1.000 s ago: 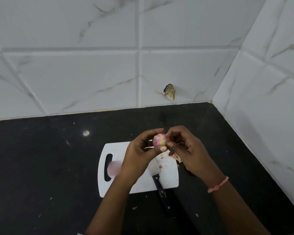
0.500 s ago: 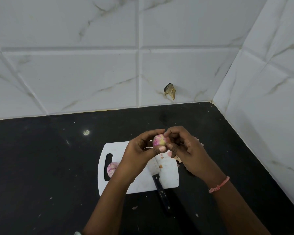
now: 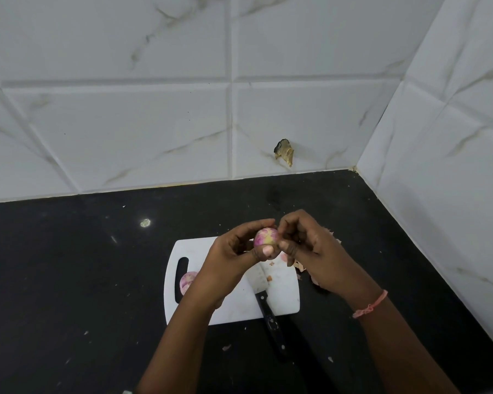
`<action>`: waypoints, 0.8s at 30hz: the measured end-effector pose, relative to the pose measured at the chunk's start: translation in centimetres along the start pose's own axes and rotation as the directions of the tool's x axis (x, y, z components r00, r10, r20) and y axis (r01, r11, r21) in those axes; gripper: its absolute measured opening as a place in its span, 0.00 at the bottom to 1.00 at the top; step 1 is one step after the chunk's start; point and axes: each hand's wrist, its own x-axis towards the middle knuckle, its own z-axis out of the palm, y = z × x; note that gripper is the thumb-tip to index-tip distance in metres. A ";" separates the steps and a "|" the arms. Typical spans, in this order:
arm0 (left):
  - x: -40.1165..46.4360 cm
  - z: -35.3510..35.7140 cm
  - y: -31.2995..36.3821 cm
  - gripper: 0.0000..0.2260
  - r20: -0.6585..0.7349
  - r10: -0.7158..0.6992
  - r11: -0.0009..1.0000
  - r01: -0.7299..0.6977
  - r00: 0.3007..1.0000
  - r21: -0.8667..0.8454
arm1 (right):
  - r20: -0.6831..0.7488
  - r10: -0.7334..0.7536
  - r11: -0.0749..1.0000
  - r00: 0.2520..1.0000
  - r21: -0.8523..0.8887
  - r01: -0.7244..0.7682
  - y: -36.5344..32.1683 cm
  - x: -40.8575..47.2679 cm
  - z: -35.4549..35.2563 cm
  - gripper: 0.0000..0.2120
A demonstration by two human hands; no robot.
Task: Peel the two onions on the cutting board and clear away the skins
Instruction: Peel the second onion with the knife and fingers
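My left hand (image 3: 234, 251) grips a small pink and yellowish onion (image 3: 264, 237) above the white cutting board (image 3: 282, 297), thumb below and fingers over the top. My right hand (image 3: 310, 251) sits against the onion's right side with its fingertips pinching at the onion's edge; what they hold is too small to tell. The second onion (image 3: 187, 281), pink and peeled-looking, lies on the board's left part by the handle slot, half hidden by my left wrist. Loose skins (image 3: 300, 267) lie at the board's right edge under my right hand.
A knife (image 3: 268, 308) with a black handle lies across the board's front edge, blade under my left hand. The black counter (image 3: 83, 280) carries small skin scraps. White tiled walls close the back and right; a brownish scrap (image 3: 284, 151) sticks to the back wall.
My right hand's fingers have moved up and closer against the onion's right side. My left wrist shifted a little, showing more of the second onion.
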 end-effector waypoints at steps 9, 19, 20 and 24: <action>-0.1 0.2 0.0 0.17 -0.010 -0.021 0.999 0.021 1.000 0.049 | -0.193 -0.058 0.987 0.980 -0.161 0.027 -0.3 0.0 0.1 0.08; -0.1 0.2 0.2 0.15 0.001 -0.025 0.999 0.025 1.000 0.041 | -0.009 -0.102 0.880 0.995 -0.467 0.086 -0.1 0.9 0.2 0.05; 0.0 0.2 0.3 0.15 -0.001 -0.026 0.999 0.026 1.000 0.032 | -0.006 -0.099 0.873 0.995 -0.481 0.083 0.0 1.0 0.3 0.05; 0.0 0.1 0.5 0.16 0.001 -0.039 0.999 0.039 0.999 -0.019 | -0.064 -0.152 0.868 0.986 -0.485 0.103 0.6 0.8 0.7 0.04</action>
